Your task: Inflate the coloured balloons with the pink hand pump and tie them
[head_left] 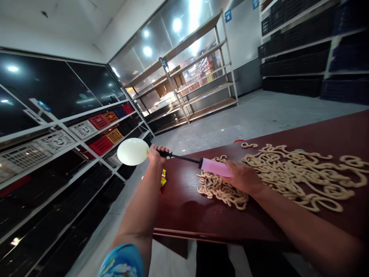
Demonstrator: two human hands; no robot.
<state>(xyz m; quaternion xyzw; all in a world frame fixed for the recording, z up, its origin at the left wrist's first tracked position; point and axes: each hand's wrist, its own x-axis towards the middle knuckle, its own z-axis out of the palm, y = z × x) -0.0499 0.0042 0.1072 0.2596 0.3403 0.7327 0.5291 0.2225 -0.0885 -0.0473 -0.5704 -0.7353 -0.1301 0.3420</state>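
Balloon [133, 151], pale green-white, oval; L hand [158, 153] grips pump's blk end, R hand [236, 176] its pink barrel [216, 167].

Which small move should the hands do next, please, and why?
Probably the right hand should push the pink tube gently toward the left hand: the black rod between them shows long, and the round balloon sits at the left hand.

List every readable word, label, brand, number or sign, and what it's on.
"4": blue square wall sign.
Cut off, unclear: second blue wall sign.
Too small: blue tag on left white metal rack.
Blurred: markings on white plastic crate, yellow packet.
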